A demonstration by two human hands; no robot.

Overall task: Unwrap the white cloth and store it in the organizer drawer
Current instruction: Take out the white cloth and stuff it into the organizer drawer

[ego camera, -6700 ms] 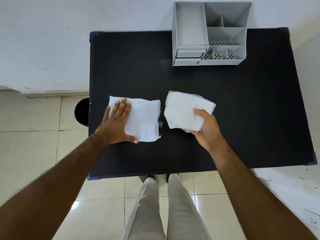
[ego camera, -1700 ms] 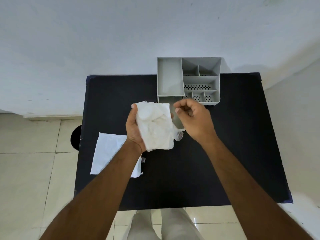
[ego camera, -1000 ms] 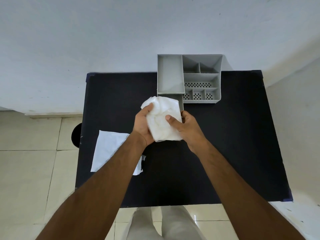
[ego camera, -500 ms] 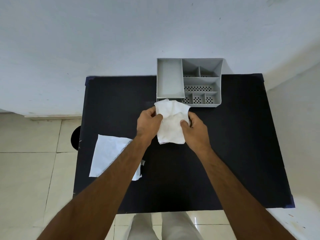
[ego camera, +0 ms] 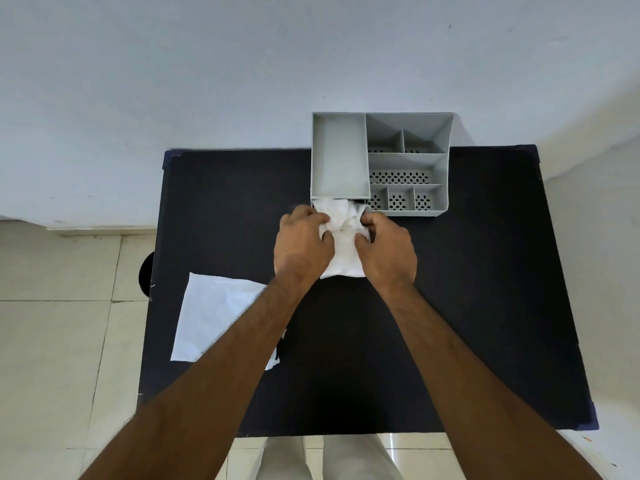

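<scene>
The bunched white cloth (ego camera: 343,233) lies in front of the grey organizer (ego camera: 408,157), its far end at the mouth of the pulled-out drawer under the organizer's left tray. My left hand (ego camera: 303,242) grips the cloth's left side and my right hand (ego camera: 389,249) grips its right side, fingers curled into the fabric. The drawer itself is almost wholly hidden by the cloth and my hands; only a dark gap shows at its right edge.
A flat white wrapper sheet (ego camera: 216,317) lies near the left front of the black table (ego camera: 485,289), partly under my left forearm. The organizer stands at the table's back edge against the white wall. Tiled floor lies to the left.
Both hands have carried the cloth forward and down to the drawer mouth. The cloth is more bunched, and its far end now touches the organizer's front.
</scene>
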